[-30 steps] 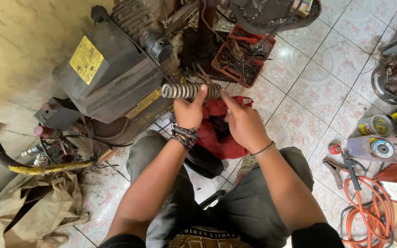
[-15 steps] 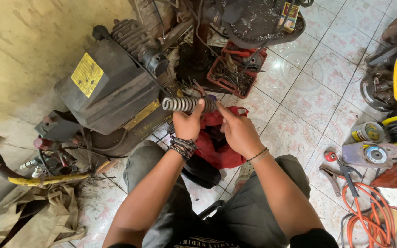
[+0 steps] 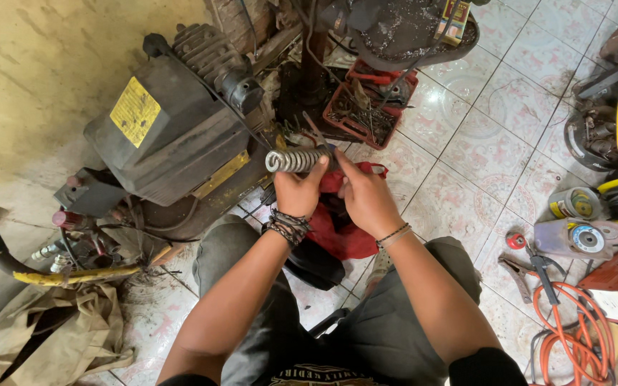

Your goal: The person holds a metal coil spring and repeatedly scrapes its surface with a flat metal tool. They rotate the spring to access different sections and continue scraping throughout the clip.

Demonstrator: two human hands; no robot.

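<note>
Both forearms reach forward, the left hand (image 3: 298, 191) and right hand (image 3: 366, 196) together clamping a coil spring (image 3: 295, 159) above the red cloth (image 3: 341, 229).

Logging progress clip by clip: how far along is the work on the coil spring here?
Done: the coil spring is off the floor, held level at chest height. In hand: the left hand grips it from below while the right hand holds its right end, above a red cloth. Left: it is not fitted to anything visible; nothing shows where it goes.
</note>
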